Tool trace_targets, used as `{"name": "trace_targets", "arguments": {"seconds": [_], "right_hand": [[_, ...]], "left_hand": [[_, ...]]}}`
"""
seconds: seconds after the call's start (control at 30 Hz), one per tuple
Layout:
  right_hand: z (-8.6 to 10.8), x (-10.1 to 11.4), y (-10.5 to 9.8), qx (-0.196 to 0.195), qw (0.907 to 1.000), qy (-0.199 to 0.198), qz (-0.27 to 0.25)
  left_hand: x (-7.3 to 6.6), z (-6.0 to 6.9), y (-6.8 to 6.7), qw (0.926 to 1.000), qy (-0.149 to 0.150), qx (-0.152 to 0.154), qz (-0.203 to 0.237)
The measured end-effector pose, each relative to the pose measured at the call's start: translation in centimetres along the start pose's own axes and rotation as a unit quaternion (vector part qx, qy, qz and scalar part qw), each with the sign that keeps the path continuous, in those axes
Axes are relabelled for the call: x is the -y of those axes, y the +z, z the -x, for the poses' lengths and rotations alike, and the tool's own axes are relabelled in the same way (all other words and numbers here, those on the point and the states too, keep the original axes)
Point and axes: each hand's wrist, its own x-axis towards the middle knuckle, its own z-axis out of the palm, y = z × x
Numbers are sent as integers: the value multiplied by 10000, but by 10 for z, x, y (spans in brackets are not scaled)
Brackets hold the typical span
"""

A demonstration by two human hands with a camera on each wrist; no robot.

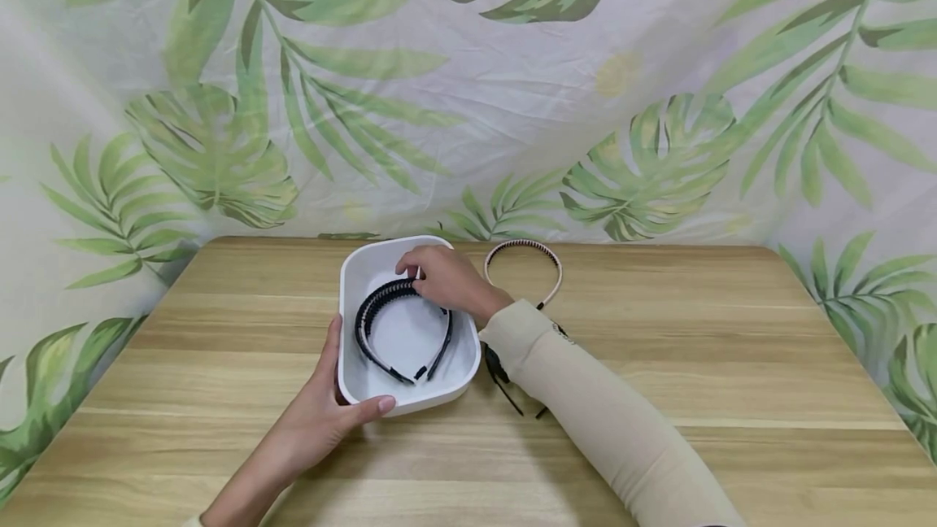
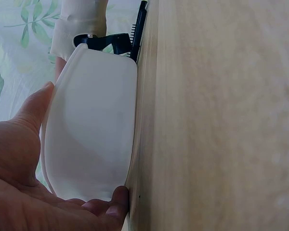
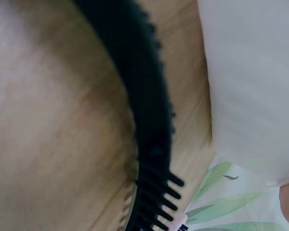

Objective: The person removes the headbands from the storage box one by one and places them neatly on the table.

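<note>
A white plastic bin (image 1: 468, 364) stands on the wooden table. My left hand (image 1: 318, 421) grips its near left corner, thumb over the front rim and fingers along the side; in the left wrist view the fingers (image 2: 118, 202) reach the bin's lower edge. Black toothed headbands (image 1: 363, 324) lie nested inside the bin, with their ends toward me. My right hand (image 1: 454, 276) reaches over the right rim and pinches the top of a black headband; the fingertips are partly hidden.
Right of the bin lies a pale headband (image 1: 558, 259) with dark teeth. A black headband (image 1: 494, 364) sits by the bin's right wall, partly hidden under my right sleeve; it looms close in the right wrist view (image 3: 151, 110). A leaf-print cloth (image 1: 512, 145) hangs behind the table.
</note>
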Motion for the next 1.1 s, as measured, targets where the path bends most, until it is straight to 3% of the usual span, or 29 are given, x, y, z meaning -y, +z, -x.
{"name": "trace_targets", "arguments": {"seconds": [1.1], "right_hand": [[0,1,-3,-40,9998,35,-194]], "left_hand": [[0,0,0,10000,-14,-27,73]]}}
